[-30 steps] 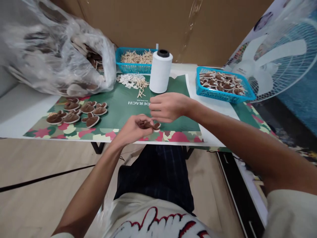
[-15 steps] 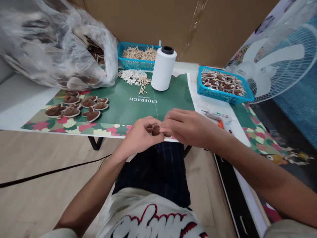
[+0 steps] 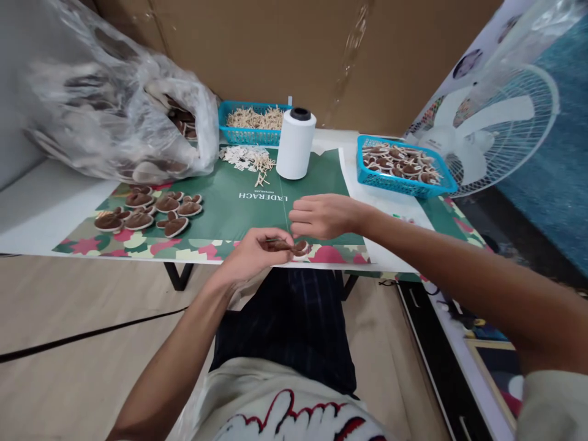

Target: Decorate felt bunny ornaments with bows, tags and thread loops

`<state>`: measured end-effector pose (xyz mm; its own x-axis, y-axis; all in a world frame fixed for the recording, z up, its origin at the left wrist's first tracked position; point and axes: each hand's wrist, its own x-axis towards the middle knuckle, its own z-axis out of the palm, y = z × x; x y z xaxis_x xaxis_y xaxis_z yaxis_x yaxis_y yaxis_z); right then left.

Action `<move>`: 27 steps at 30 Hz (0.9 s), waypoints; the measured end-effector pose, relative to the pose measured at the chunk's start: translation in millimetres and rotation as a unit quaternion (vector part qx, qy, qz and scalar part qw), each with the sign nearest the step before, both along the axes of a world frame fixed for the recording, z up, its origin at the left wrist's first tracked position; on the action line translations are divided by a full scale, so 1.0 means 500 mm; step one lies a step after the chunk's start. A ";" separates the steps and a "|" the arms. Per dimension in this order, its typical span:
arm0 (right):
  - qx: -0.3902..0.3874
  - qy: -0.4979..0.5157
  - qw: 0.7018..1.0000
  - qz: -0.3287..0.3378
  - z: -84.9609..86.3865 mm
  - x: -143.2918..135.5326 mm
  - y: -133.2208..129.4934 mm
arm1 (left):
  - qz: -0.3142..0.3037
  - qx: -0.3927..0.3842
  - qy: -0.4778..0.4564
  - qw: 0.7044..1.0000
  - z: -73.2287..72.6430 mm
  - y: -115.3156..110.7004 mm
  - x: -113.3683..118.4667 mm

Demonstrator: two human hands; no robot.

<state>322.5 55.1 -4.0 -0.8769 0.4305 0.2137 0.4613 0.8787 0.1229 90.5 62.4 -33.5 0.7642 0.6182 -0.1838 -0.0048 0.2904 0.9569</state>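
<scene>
My left hand pinches a small brown fabric bunny head with a pale edge, over the table's front edge. Its ears are partly hidden by my fingers. Just above it my right hand is curled closed, its fingertips at the thin white thread; the grip itself is mostly hidden. That thread runs back to a white cone of thread standing upright with a black core on top. On the left, several similar brown bunny heads lie grouped on the green sheet.
A clear plastic bag of brown pieces fills the back left. Beige bows lie in a blue basket, with white tags before it. Another blue basket holds bunny pieces, beside a white fan at right.
My right hand has moved up and away from the bunny head, fingers curled. My left hand keeps hold of it. The view has shifted slightly, and my right forearm now covers the glue gun.
</scene>
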 end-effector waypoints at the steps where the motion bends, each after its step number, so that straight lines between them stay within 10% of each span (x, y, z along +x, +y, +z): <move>1: -0.001 0.034 0.999 -0.019 -0.024 0.000 -0.001 | 0.010 -0.003 -0.003 1.000 -0.001 0.002 -0.004; 7: -0.089 0.319 0.921 -0.207 -0.137 -0.073 -0.099 | 0.085 0.055 -0.012 0.995 -0.019 0.011 -0.017; 12: -0.082 0.280 0.891 -0.348 -0.132 -0.154 -0.213 | 0.164 0.120 -0.002 0.979 -0.051 -0.001 0.004; 20: 0.131 0.081 0.942 -0.298 -0.049 -0.117 -0.189 | 0.145 0.227 0.015 0.963 -0.056 -0.013 0.021; 27: 0.040 0.151 0.962 -0.222 -0.030 -0.055 -0.077 | 0.098 0.116 -0.008 0.988 -0.030 -0.004 0.013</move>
<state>294.8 16.8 -18.9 -0.5027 0.7201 0.4782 0.8148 0.5795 -0.0160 97.1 60.3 -48.4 0.6271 0.7789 -0.0090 -0.0543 0.0552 0.9970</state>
